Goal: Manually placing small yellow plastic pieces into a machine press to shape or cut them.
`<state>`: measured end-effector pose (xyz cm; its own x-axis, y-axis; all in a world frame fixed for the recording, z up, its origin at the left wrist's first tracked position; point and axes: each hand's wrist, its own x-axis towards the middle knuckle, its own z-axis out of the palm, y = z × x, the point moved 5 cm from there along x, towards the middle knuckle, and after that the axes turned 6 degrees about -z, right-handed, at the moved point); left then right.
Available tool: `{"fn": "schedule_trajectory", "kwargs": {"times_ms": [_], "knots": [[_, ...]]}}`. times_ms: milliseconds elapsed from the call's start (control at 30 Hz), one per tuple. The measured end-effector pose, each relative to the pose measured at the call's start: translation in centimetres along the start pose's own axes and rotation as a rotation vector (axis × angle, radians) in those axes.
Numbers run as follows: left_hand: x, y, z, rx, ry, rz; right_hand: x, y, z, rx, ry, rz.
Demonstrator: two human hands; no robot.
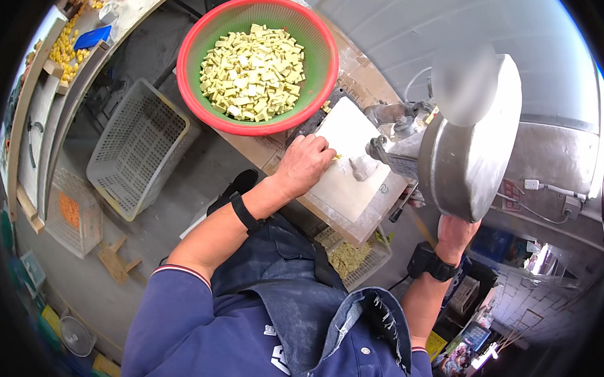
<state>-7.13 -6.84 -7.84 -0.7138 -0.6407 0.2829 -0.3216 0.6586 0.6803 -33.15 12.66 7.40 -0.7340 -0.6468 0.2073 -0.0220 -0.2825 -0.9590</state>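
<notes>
My left hand [306,165] rests at the left edge of a white board [347,133], its fingers curled together. A small yellow bit [337,158] shows at the fingertips; whether they pinch it is unclear. Just above the hand stands a red-rimmed basin with a green mesh strainer [194,45], heaped with small yellow-green rectangular pieces [253,74]. A machine with a big rounded metal housing [473,154] overhangs the board's right side; its metal head [399,155] points at the board. My right hand [455,234] is partly behind the housing's lower end, with its fingers hidden.
A grey plastic crate [141,140] and a pale crate with orange contents [74,230] stand on the floor at left, near a small wooden stool [118,258]. Under the bench sits a basket of yellowish scraps [349,260]. Cables [540,217] run along the right wall.
</notes>
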Motion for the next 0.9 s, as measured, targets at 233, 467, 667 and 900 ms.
{"fn": "schedule_trajectory", "kwargs": {"times_ms": [233,467,667,900], "knots": [[1.9,1.0,1.0,-0.074,0.075,0.021,0.1,0.0,-0.6,-0.085,-0.008,-0.023],[3.1,1.1,2.6,0.062,0.065,0.004,-0.3,-0.4,0.2,-0.058,-0.009,-0.005],[3.7,1.2,3.2,0.049,0.105,0.02,-0.4,-0.4,-0.1,-0.108,0.028,-0.04],[3.8,1.1,3.5,0.058,0.111,0.009,-0.6,-0.5,0.1,-0.103,0.037,-0.027]]}}
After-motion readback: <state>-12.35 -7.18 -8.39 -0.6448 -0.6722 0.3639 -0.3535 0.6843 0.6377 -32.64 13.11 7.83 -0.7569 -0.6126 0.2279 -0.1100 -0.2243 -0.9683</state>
